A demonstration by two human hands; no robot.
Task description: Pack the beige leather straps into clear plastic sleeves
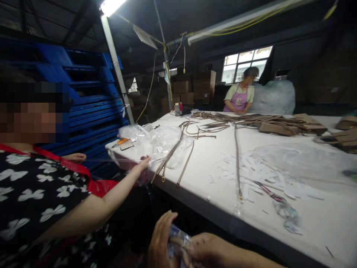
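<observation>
At six o'clock, the left hand [160, 242] and the right hand [206, 247] are holding a plastic-wrapped tan item [180, 242]. Brown straps [245, 121] are lying heaped on the white desk [210, 156] toward three o'clock, with paper slips [251, 173] lying scattered at four o'clock. A co-worker [41, 186] at eight o'clock is holding out an arm [117, 199] beside the desk.

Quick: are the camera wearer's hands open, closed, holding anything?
Left hand: holding a plastic-wrapped bundle, fingers cupped around it.
Right hand: closed on the same bundle.

The bare left hand [161, 242] and right hand [208, 245] partly hide a blurred clear plastic bag [175, 230], perhaps around a tan strap [176, 240].
</observation>
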